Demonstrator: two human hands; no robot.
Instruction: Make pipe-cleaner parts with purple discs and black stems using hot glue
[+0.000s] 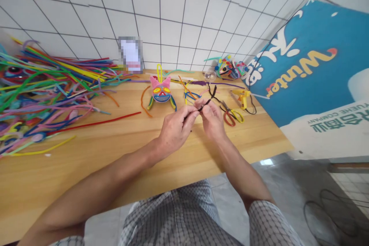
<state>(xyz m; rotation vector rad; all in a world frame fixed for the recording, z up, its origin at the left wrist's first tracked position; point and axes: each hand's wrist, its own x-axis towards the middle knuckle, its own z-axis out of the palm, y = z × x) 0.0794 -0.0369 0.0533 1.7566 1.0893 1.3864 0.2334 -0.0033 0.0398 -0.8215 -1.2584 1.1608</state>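
Note:
Both of my hands meet over the middle of the table, their fingers pinched on a black pipe cleaner (213, 93). My left hand (176, 127) is closed on its lower left part. My right hand (212, 122) grips it closer to the upper end, where black strands stick out beyond the fingers. The part between my fingertips is mostly hidden. Just behind my left hand stands a cat-like figure (161, 93) with pink ears, yellow eyes and a yellow loop on top. Scissors (230, 116) with red and yellow handles lie right of my right hand.
A large heap of coloured pipe cleaners (72, 73) spreads over the left side. A yellow glue gun (243, 98) stands at right, with decorated balls (226, 68) and a clear ball (210, 75) behind. A phone (130, 54) leans on the tiled wall. A blue board (311, 57) borders the right.

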